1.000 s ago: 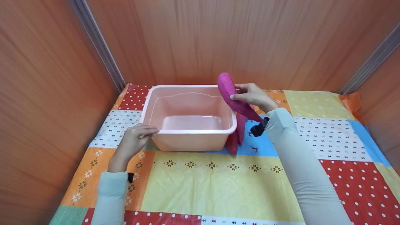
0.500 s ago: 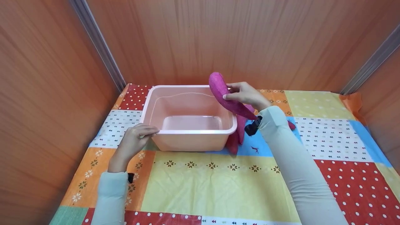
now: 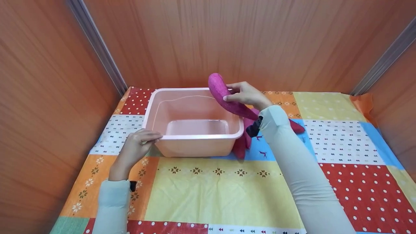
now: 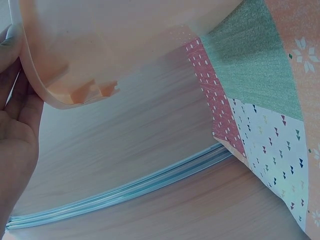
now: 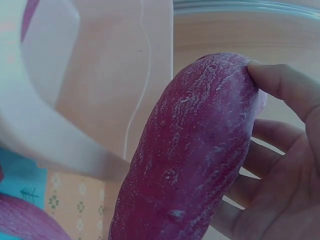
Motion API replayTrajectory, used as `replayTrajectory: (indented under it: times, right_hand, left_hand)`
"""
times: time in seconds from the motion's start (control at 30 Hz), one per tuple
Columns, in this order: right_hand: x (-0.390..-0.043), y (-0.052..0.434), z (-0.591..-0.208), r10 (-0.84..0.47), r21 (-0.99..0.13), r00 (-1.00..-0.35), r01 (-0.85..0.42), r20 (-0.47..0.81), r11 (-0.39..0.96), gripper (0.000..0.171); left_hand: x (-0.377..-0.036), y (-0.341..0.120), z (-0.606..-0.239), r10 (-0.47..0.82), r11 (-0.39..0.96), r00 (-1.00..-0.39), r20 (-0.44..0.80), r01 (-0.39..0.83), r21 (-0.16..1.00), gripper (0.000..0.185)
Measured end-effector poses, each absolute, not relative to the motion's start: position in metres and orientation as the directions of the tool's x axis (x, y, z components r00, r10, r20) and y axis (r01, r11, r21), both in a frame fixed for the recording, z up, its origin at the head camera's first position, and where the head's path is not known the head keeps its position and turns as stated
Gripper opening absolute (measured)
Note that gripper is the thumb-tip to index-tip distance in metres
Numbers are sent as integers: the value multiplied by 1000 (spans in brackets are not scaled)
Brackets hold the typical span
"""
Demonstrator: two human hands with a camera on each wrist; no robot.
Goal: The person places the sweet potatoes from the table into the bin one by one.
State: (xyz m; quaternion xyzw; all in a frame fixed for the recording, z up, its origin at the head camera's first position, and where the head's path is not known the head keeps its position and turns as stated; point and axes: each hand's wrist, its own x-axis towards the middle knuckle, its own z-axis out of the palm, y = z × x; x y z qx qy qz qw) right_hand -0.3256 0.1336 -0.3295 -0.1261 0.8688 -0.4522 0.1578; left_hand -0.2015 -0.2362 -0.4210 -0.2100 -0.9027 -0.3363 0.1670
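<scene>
You are working in a small staged booth rather than a lived-in room — orange wood-grain panel walls (image 3: 227,39) close in on three sides, joined at the corners by grey metal strips (image 3: 97,48). The counter wears a bright patchwork oilcloth of yellow, red, blue and orange squares with dots and small flowers (image 3: 221,191), the sort you would find on a home kitchen table. A pale pink rectangular plastic tub (image 3: 195,143) and purple-red sweet potatoes (image 3: 224,94) add that household note — yet the bare panels read as a mock-up set.
</scene>
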Motion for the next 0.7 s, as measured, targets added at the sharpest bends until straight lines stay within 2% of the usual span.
replayTrajectory:
  times: [0.7]
  right_hand:
    - [-327, 96, -330, -412, -814, -895, -107, -171, 571, 61]
  left_hand:
    - [-198, -239, -425, 275, 688, -816, 508, 536, 489, 23]
